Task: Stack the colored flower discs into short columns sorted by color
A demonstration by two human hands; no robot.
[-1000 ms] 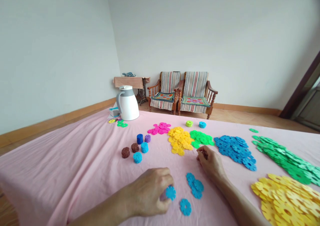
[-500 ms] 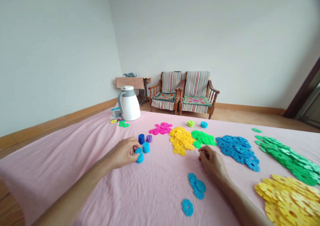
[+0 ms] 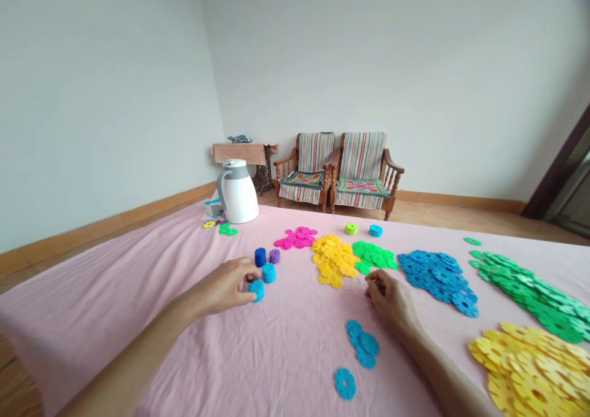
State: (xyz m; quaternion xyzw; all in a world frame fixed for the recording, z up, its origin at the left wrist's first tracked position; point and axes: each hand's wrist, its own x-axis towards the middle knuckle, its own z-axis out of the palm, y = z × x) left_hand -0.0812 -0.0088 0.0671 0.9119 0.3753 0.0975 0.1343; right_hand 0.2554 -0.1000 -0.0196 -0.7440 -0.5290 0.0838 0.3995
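My left hand (image 3: 228, 286) is beside a short light-blue stack (image 3: 257, 290) of flower-shaped plastic discs. Its thumb and index finger are apart at the stack's near and far sides, the thumb at its edge. Just behind stand another light-blue stack (image 3: 268, 272), a dark-blue stack (image 3: 260, 257) and a purple stack (image 3: 275, 256). My right hand (image 3: 391, 299) rests on the cloth with fingers curled in, and nothing shows in it. Nearest to it are the bright green discs (image 3: 375, 255) and the loose light-blue discs (image 3: 364, 343).
Yellow discs (image 3: 335, 260), pink discs (image 3: 298, 237), blue discs (image 3: 437, 279), green discs (image 3: 525, 288) and large yellow discs (image 3: 539, 368) lie in piles on the pink cloth (image 3: 286, 362). A white jug (image 3: 242, 196) stands at the back left. Two wooden chairs (image 3: 362, 187) are beyond.
The light-blue disc that my left hand held over the front stack now lies on that stack, and the fingers have parted. My right hand has stayed in place.
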